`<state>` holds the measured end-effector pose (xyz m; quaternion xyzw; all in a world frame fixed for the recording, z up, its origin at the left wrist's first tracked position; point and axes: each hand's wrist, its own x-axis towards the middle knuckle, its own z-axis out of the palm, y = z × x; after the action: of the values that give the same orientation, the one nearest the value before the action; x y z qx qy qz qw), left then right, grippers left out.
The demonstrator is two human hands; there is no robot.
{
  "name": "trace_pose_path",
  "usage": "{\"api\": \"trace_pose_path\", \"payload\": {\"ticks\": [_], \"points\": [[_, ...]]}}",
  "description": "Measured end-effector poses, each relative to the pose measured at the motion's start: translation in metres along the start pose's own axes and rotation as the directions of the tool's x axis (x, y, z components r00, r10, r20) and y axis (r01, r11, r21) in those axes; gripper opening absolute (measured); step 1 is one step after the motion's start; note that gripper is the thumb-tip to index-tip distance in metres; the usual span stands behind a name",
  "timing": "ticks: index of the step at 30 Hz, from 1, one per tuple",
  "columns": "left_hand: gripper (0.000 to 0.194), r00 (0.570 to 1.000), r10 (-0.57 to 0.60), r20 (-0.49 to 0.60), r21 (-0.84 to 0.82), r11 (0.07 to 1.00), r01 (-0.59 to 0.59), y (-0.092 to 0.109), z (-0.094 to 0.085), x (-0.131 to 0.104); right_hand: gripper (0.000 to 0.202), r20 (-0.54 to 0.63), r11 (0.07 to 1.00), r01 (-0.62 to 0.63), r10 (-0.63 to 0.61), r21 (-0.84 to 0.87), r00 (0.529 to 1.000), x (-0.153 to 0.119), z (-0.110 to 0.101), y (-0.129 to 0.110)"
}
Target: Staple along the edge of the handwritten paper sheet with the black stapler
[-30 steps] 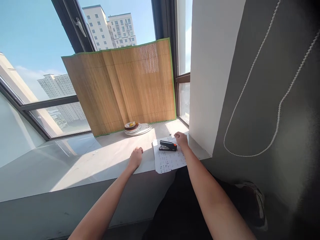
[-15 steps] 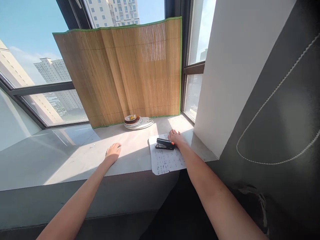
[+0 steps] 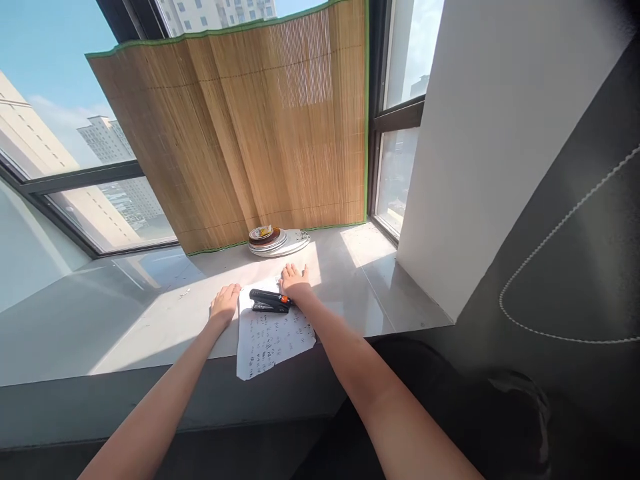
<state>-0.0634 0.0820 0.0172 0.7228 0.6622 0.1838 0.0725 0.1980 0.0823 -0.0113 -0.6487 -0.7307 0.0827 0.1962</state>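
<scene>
A written-on white paper [image 3: 265, 340] lies on the pale windowsill [image 3: 150, 327], its lower part sticking out past the front edge. On its upper part rests a black stapler [image 3: 270, 300] with an orange-red piece at its right end. My right hand [image 3: 296, 281] lies flat at the paper's upper right corner, fingers spread, beside the stapler's right end. My left hand [image 3: 225, 303] rests on the sill with its fingers at the paper's upper left edge; they are stretched out and hold nothing.
A stack of plates [image 3: 270, 241] stands at the back of the sill, before a bamboo mat [image 3: 250, 133] leaning against the window. A white wall column [image 3: 480, 120] rises on the right, with a beaded cord [image 3: 550, 233] beyond it.
My right hand, the paper and the stapler have moved left, towards my left hand. The paper has turned slightly and overhangs the front edge further. My left hand has barely moved.
</scene>
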Motion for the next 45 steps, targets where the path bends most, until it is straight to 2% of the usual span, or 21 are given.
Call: {"api": "trace_pose_path", "payload": {"ticks": [5, 8, 10, 12, 14, 16, 19, 21, 23, 25, 28, 30, 31, 33, 36, 39, 43, 45], "points": [[0.046, 0.999, 0.034, -0.009, 0.058, 0.998, -0.034, 0.004, 0.002, -0.005, 0.064, -0.054, 1.0, -0.03, 0.03, 0.0, 0.998, -0.014, -0.009, 0.011], [0.037, 0.993, 0.088, -0.08, 0.085, 0.993, -0.081, 0.011, 0.004, -0.014, 0.064, -0.054, 0.998, -0.039, 0.036, -0.045, 0.998, -0.025, -0.023, 0.034], [0.032, 0.979, 0.166, -0.122, 0.093, 0.983, -0.155, 0.025, 0.009, -0.022, 0.064, -0.043, 0.996, -0.045, 0.042, -0.08, 0.998, -0.035, -0.038, 0.055], [0.033, 0.952, 0.292, -0.094, 0.014, 0.956, -0.292, 0.048, 0.018, -0.03, 0.064, -0.022, 0.992, -0.049, 0.046, -0.115, 0.999, -0.047, -0.054, 0.081], [0.033, 0.9, 0.434, -0.038, -0.1, 0.895, -0.436, 0.08, 0.031, -0.037, 0.063, 0.002, 0.986, -0.054, 0.055, -0.156, 0.998, -0.061, -0.069, 0.105], [0.033, 0.85, 0.525, -0.038, -0.169, 0.835, -0.523, 0.116, 0.044, -0.041, 0.062, 0.005, 0.978, -0.112, 0.115, -0.178, 0.993, -0.074, -0.081, 0.124], [0.032, 0.797, 0.602, 0.04, -0.199, 0.787, -0.584, 0.157, 0.059, -0.044, 0.059, 0.018, 0.97, -0.172, 0.177, -0.172, 0.984, -0.088, -0.093, 0.136], [0.025, 0.786, 0.613, 0.086, -0.167, 0.786, -0.595, 0.171, 0.064, -0.045, 0.056, -0.013, 0.978, -0.147, 0.146, -0.146, 0.989, -0.092, -0.097, 0.133], [0.019, 0.786, 0.612, 0.087, -0.138, 0.789, -0.599, 0.174, 0.064, -0.046, 0.052, -0.094, 0.99, -0.121, 0.114, -0.074, 0.989, -0.093, -0.101, 0.126], [0.018, 0.792, 0.607, 0.068, -0.122, 0.793, -0.597, 0.174, 0.062, -0.048, 0.05, -0.136, 0.995, -0.08, 0.088, 0.067, 0.987, -0.094, -0.106, 0.118], [0.02, 0.823, 0.562, 0.075, -0.084, 0.826, -0.557, 0.174, 0.058, -0.052, 0.047, -0.071, 0.953, 0.071, -0.052, 0.293, 0.996, -0.1, -0.115, 0.113], [0.021, 0.844, 0.529, 0.09, -0.06, 0.849, -0.525, 0.175, 0.057, -0.053, 0.065, -0.014, 0.921, 0.147, -0.153, 0.361, 0.988, -0.107, -0.12, 0.115], [0.022, 0.85, 0.518, 0.096, -0.053, 0.855, -0.516, 0.176, 0.057, -0.054, 0.075, 0.001, 0.915, 0.159, -0.171, 0.372, 0.985, -0.111, -0.122, 0.117], [0.024, 0.852, 0.513, 0.101, -0.043, 0.858, -0.511, 0.177, 0.058, -0.053, 0.084, 0.014, 0.907, 0.155, -0.174, 0.391, 0.985, -0.118, -0.125, 0.123], [0.025, 0.856, 0.506, 0.101, -0.028, 0.862, -0.506, 0.175, 0.061, -0.051, 0.077, 0.016, 0.889, 0.185, -0.211, 0.418, 0.977, -0.123, -0.126, 0.127], [0.025, 0.858, 0.503, 0.102, -0.011, 0.863, -0.504, 0.173, 0.065, -0.048, 0.07, 0.011, 0.904, 0.214, -0.235, 0.371, 0.972, -0.121, -0.117, 0.118], [0.029, 0.856, 0.507, 0.102, 0.017, 0.859, -0.511, 0.17, 0.068, -0.044, 0.052, -0.074, 0.956, 0.152, -0.137, 0.249, 0.988, -0.112, -0.106, 0.1], [0.035, 0.849, 0.519, 0.105, 0.019, 0.852, -0.523, 0.169, 0.069, -0.043, 0.048, -0.115, 0.968, 0.106, -0.081, 0.229, 0.99, -0.11, -0.108, 0.103]]}}
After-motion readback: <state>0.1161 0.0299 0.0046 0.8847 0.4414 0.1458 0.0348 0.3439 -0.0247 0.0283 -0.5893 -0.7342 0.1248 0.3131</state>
